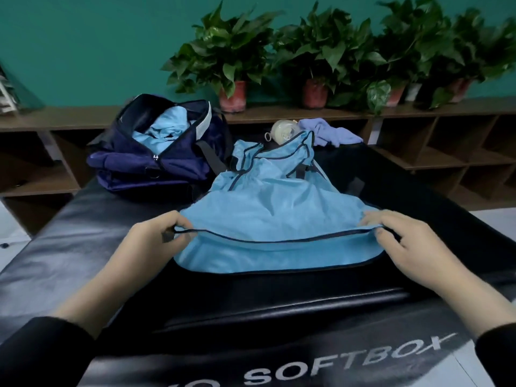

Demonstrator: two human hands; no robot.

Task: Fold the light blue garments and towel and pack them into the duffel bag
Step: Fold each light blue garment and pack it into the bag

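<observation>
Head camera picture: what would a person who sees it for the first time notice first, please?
First, the light blue garment spread in the middle of the black padded surface, with the left hand and the right hand each pinching one end of its dark-trimmed near hem. Next, the open navy duffel bag at the back left, with light blue cloth already inside. Behind, potted plants stand along a wooden shelf.
</observation>
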